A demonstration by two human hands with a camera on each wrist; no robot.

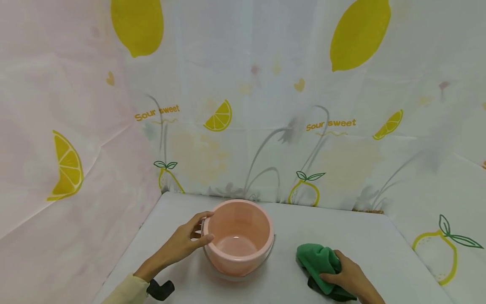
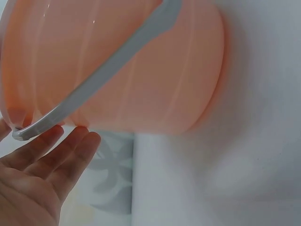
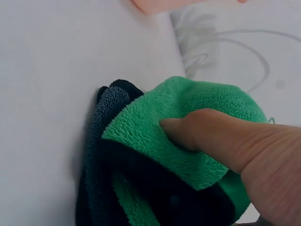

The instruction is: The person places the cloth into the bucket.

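Observation:
A pink bucket (image 1: 243,266) stands upright on the white table, its inside bare to the bottom. My left hand (image 1: 186,238) holds its left side, with the thumb at the rim and the fingers along the outer wall. The grey bail handle (image 2: 103,75) hangs down around the bucket, its pivot close to my fingertips in the left wrist view. Right of the bucket, my right hand (image 1: 351,274) grips a bunched towel (image 1: 317,257), green on one side and dark on the other. In the right wrist view the thumb presses into the green pile; the other fingers are hidden behind the cloth.
The white table (image 1: 292,228) ends at the back against a hanging sheet (image 1: 243,160) printed with lemons, which also encloses both sides. A black wrist device (image 1: 161,289) sits at the left sleeve (image 1: 127,291).

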